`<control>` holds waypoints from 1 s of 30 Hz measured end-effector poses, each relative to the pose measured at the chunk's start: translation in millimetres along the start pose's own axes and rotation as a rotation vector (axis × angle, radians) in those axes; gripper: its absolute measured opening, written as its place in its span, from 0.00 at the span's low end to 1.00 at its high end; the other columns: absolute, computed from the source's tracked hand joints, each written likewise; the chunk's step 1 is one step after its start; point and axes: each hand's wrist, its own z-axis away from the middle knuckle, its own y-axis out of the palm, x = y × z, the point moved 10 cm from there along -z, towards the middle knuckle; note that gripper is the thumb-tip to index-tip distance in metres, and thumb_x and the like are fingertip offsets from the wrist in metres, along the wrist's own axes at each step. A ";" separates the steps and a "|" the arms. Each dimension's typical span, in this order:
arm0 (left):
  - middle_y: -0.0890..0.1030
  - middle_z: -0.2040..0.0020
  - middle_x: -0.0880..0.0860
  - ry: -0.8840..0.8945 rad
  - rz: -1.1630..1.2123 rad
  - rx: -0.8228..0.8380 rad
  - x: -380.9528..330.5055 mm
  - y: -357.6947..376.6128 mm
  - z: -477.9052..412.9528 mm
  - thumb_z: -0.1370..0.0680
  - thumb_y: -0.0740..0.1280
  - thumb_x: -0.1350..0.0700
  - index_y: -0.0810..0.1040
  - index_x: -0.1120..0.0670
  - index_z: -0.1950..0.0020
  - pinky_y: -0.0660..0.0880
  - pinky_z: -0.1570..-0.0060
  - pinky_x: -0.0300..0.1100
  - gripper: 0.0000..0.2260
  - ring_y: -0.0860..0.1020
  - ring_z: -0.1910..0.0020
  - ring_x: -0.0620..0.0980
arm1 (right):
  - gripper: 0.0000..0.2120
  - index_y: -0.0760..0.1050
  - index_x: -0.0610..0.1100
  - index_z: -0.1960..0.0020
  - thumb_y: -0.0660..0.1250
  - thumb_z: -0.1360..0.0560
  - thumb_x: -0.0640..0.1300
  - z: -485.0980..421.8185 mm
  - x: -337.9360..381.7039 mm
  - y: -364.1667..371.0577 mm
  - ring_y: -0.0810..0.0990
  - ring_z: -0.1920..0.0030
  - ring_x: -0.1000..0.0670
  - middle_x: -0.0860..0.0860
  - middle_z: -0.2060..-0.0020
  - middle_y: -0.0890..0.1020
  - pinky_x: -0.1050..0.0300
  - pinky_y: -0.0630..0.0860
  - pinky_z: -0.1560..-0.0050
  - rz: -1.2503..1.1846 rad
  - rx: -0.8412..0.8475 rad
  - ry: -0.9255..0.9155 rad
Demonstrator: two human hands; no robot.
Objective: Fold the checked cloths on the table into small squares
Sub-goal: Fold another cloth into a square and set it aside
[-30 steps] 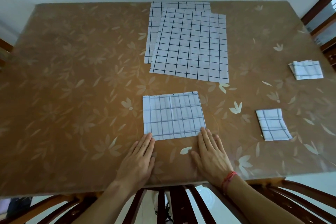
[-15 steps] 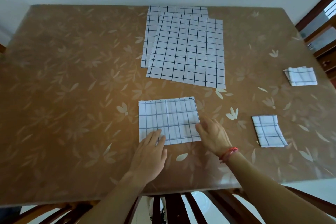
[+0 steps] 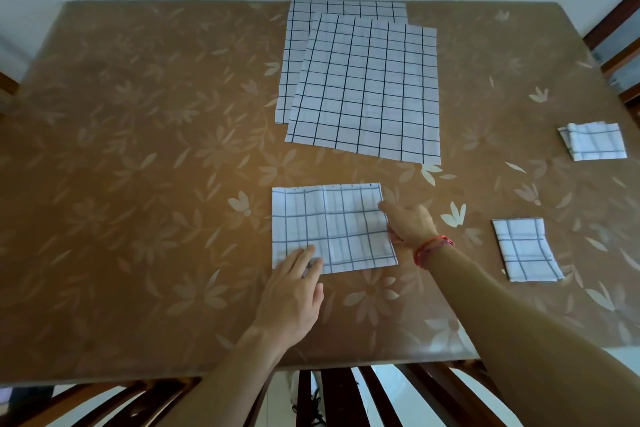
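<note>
- The right hand [image 3: 410, 227] sits on the right short edge of the half-folded cloth [image 3: 332, 222]. Its fingers bend down over this edge and one finger reaches toward the far right corner. The back of the hand hides the fingertips, so I cannot tell if they already pinch the edge or only touch it.
- The left hand [image 3: 294, 298] lies flat, fingers straight, with the fingertips pressing on the near left corner of the same cloth. It holds nothing.
- The half-folded cloth is on the table [image 3: 138, 184], in the middle and near the person. Its long axis goes from left to right, and a crease runs from near to far across its middle.
- This is the relation that matters: the free short edge is under the right hand, and the opposite short edge is just to the left of the left hand. I judge that the next fold should bring the right edge over to the left, along the long axis, while the left hand keeps the cloth from sliding.
- An open cloth [image 3: 367, 87] lies farther away, partly over a second open cloth [image 3: 298, 45]; both are not yet folded.
- To the right lie a near folded square [image 3: 524, 250] and a far folded square [image 3: 594, 141], well apart from the hands.
</note>
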 end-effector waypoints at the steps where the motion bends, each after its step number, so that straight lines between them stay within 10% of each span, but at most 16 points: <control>1: 0.65 0.24 0.52 -0.001 0.002 -0.002 0.4 0.0 0.2 0.19 0.60 0.53 0.71 0.54 0.28 0.52 0.28 0.43 0.18 0.60 0.24 0.51 | 0.17 0.72 0.42 0.67 0.69 0.28 0.53 -0.8 -1.1 2.5 0.74 0.70 0.49 0.48 0.71 0.74 0.57 0.74 0.68 -0.024 0.011 0.014; 6: 0.64 0.24 0.52 0.006 0.006 -0.004 1.3 2.3 0.9 0.18 0.60 0.53 0.69 0.54 0.28 0.52 0.28 0.43 0.19 0.59 0.24 0.51 | 0.14 0.78 0.43 0.66 0.75 0.30 0.52 -1.3 0.5 14.8 0.79 0.77 0.57 0.56 0.78 0.80 0.65 0.72 0.80 -0.083 0.091 0.003; 11: 0.60 0.22 0.50 0.026 0.009 0.007 2.5 4.8 2.7 0.18 0.59 0.52 0.67 0.53 0.26 0.53 0.26 0.44 0.20 0.55 0.23 0.49 | 0.06 0.84 0.44 0.61 0.73 0.31 0.47 -2.1 12.1 12.5 0.83 0.61 0.46 0.45 0.63 0.85 0.50 0.81 0.57 -0.005 0.009 -0.145; 22: 0.64 0.24 0.54 0.032 -0.034 -0.044 -5.6 -9.0 5.1 0.20 0.63 0.52 0.65 0.57 0.25 0.51 0.26 0.44 0.25 0.60 0.24 0.50 | 0.08 0.79 0.48 0.66 0.73 0.29 0.42 14.9 -12.8 -13.0 0.79 0.72 0.60 0.54 0.69 0.82 0.68 0.73 0.76 -0.209 -0.105 -0.128; 30: 0.72 0.29 0.56 0.094 -0.078 -0.107 -28.6 -19.2 7.9 0.25 0.70 0.53 0.71 0.60 0.29 0.65 0.29 0.49 0.26 0.69 0.29 0.54 | 0.02 0.80 0.44 0.58 0.70 0.30 0.39 33.1 -69.3 1.6 0.85 0.57 0.45 0.47 0.61 0.85 0.44 0.83 0.52 -0.471 -0.110 0.076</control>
